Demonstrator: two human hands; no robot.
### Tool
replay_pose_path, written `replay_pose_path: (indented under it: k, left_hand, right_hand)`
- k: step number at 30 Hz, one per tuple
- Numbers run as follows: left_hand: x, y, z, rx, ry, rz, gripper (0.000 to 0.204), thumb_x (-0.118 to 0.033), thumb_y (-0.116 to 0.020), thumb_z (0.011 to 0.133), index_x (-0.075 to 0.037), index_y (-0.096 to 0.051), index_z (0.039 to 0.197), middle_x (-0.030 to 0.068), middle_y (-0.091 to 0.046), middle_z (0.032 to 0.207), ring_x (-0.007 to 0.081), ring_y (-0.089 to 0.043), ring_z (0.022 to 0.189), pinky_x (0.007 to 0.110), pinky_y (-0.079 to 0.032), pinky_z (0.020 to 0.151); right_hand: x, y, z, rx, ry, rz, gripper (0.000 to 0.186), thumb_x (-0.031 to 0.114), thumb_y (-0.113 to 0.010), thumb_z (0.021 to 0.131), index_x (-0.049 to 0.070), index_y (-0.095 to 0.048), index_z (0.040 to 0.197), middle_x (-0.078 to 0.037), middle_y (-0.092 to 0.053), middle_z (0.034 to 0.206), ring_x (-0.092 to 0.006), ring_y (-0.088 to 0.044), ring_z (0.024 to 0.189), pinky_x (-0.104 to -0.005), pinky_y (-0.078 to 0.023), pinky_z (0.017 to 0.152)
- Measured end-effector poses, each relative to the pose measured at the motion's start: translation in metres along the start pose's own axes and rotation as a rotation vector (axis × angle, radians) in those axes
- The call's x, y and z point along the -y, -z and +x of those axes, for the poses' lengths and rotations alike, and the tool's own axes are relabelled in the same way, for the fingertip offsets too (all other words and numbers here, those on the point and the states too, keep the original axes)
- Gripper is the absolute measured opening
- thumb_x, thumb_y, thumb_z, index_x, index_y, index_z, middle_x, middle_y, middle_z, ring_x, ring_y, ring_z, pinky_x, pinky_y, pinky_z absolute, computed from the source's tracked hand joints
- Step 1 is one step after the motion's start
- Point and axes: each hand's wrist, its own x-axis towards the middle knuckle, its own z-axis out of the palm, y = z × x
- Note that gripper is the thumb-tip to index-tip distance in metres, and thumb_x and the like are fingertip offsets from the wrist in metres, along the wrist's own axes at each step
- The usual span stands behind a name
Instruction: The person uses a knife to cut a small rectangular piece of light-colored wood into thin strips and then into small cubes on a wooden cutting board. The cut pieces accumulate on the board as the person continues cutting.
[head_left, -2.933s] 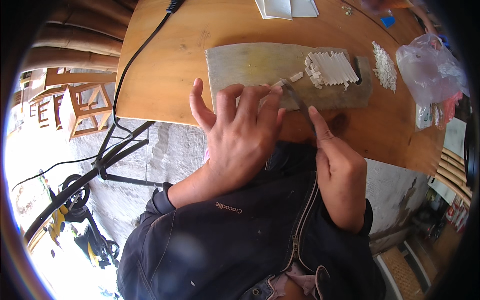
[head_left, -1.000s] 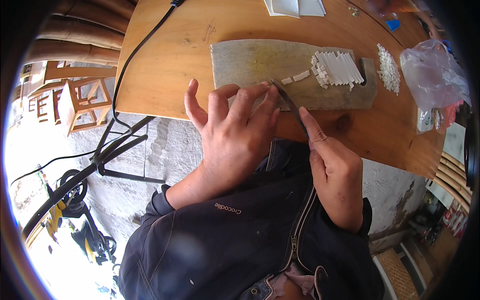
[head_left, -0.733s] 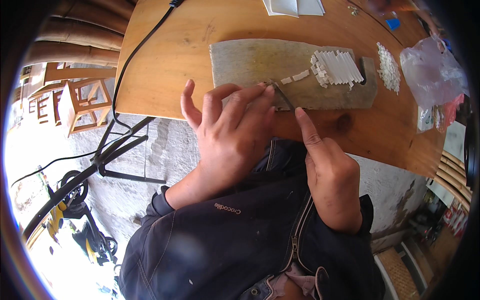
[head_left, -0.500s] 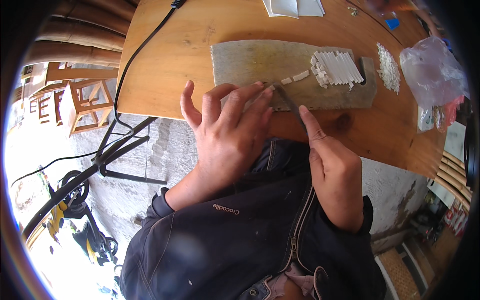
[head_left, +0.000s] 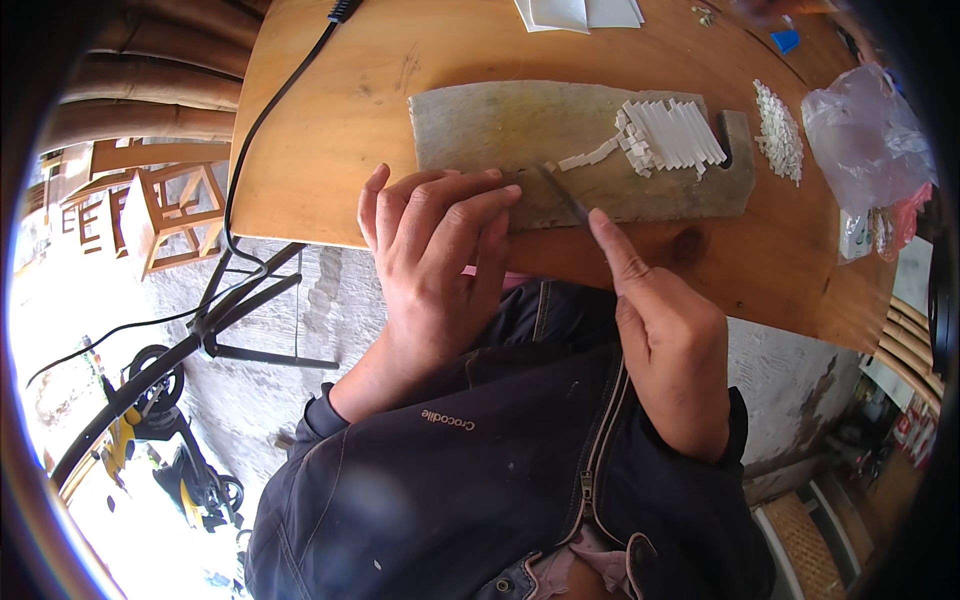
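Note:
My right hand [head_left: 668, 345] is closed around a knife, with its index finger stretched along the back. The knife's thin dark blade [head_left: 566, 197] slants over a worn grey wooden board [head_left: 470, 125]; motion blurs it slightly. Left of the blade, my left hand [head_left: 435, 245] hovers at the board's near edge, fingers bent and somewhat apart, nothing visible in them. Its thumb is partly hidden. Beyond the blade tip, a short row of small off-white pieces [head_left: 588, 156] leads to a heap of little cubes [head_left: 635, 143]. Several white strips [head_left: 675, 133] lie side by side against that heap.
On the wooden table [head_left: 345, 130] there is a pile of white bits [head_left: 777, 130] right of the board. A clear plastic bag [head_left: 865, 125] sits farther right, white sheets [head_left: 575, 12] at the back. A black cable [head_left: 262, 125] runs down the left side.
My left hand has drawn back to the left, its fingertips now apart from the knife. The blade tip has shifted slightly left, and the row of small pieces near it looks longer.

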Motion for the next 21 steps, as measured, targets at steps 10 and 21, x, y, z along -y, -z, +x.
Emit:
replay_pose_path:
  k: [10,21]
  left_hand:
    - [-0.002,-0.010,0.026,0.012,-0.061,0.057,0.025,-0.014,-0.080,0.085,-0.016,-0.076,0.109,-0.0003,-0.069,0.102,0.0238,-0.061,0.100,0.051,-0.034,0.111]
    - [-0.011,-0.024,0.052,0.087,0.062,0.066,0.015,-0.020,-0.084,0.080,-0.016,-0.077,0.092,0.0014,-0.065,0.099,0.0270,-0.058,0.103,0.046,-0.038,0.097]
  right_hand:
    - [-0.015,0.011,0.000,-0.091,-0.115,0.240,0.061,-0.013,-0.062,0.090,0.013,-0.063,0.146,-0.020,-0.063,0.089,-0.0188,-0.056,0.070,-0.0308,-0.050,0.069]
    - [-0.019,0.010,0.000,-0.073,-0.183,0.320,0.059,-0.014,-0.059,0.093,0.012,-0.063,0.146,-0.019,-0.062,0.086,-0.0143,-0.050,0.070,-0.0257,-0.048,0.070]
